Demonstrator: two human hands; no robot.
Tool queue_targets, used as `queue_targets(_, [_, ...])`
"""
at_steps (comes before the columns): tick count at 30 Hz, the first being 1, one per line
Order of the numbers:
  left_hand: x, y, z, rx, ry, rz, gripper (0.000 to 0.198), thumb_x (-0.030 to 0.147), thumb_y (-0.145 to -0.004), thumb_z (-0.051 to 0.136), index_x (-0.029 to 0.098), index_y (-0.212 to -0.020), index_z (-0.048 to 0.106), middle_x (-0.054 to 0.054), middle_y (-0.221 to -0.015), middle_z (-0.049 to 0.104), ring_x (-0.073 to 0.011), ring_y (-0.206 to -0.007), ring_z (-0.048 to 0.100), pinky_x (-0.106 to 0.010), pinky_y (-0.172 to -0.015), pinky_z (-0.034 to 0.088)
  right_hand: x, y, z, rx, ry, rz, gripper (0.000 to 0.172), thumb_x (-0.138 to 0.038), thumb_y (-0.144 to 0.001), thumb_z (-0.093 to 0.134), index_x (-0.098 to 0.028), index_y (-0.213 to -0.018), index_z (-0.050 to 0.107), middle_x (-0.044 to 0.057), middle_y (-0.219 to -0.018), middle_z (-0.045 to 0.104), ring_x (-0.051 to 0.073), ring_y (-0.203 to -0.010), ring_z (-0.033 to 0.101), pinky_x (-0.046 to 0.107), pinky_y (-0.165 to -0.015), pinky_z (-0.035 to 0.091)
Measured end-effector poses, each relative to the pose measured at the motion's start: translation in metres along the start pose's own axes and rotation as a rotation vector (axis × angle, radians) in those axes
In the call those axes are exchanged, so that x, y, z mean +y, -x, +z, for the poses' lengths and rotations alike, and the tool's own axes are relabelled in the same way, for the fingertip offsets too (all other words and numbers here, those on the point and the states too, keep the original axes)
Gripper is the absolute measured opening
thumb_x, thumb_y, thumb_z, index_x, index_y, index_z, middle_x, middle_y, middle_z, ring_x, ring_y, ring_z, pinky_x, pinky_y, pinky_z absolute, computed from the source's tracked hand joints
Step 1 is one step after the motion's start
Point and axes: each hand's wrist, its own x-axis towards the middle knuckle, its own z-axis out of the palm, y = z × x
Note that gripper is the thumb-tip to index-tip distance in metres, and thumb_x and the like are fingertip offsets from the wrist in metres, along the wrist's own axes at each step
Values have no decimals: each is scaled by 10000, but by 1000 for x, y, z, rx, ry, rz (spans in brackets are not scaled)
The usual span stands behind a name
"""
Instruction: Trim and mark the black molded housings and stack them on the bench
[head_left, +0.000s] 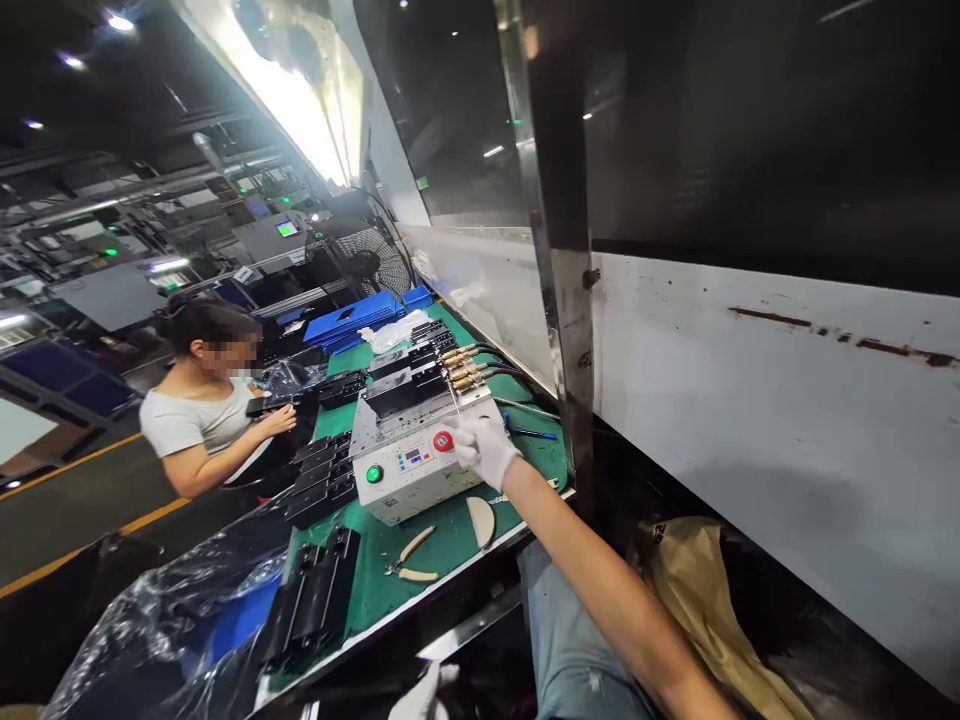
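Note:
My right hand [487, 452], in a white glove, reaches over the front right of a white control box [409, 495]. Its fingers are closed beside the red button [443, 441], and a thin, shiny strip rises from the fingertips; its kind is too small to make out. On top of the box lie black rectangular parts [405, 392], with brass fittings [466, 376] and dark hoses to their right. My left hand [424, 697], also gloved, shows only partly at the bottom edge, below the table edge; what its fingers do is unclear.
Cutting pliers [414, 556] and a pale half-round piece [481, 522] lie on the green mat [450, 560]. More black parts [319, 595] stand front left beside clear plastic film [150, 640]. Across the table, a person [206, 420] handles a black part. A metal post [566, 330] rises at right.

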Motion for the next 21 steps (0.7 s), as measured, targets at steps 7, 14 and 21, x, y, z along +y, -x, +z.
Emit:
queue_targets(7, [77, 6, 2, 215, -430, 182, 896, 886, -801, 256, 156, -874, 770, -8, -382, 427, -242, -447, 514, -349, -534, 441, 48, 89, -10, 56, 21, -24, 282, -352, -874, 736, -158, -1045, 623, -142, -499, 340, 38, -364, 161, 180, -365, 140])
queue_targets(14, [135, -39, -12, 280, -627, 114, 669, 695, -921, 381, 203, -572, 669, -113, -523, 641, -286, -679, 685, -362, -781, 498, 52, 126, 19, 223, 65, -33, 351, -472, -879, 775, -178, -1016, 640, -150, -479, 278, 29, -364, 117, 179, -355, 157])
queue_targets(21, [139, -50, 2, 298, -599, 9, 463, 501, -942, 528, 192, -620, 653, -22, -544, 659, -197, -578, 644, -335, -714, 507, 106, 203, 2, 224, 449, 179, 611, -716, -911, 620, -157, -1157, 648, -109, -398, 383, 60, -315, 226, 192, -347, 172])
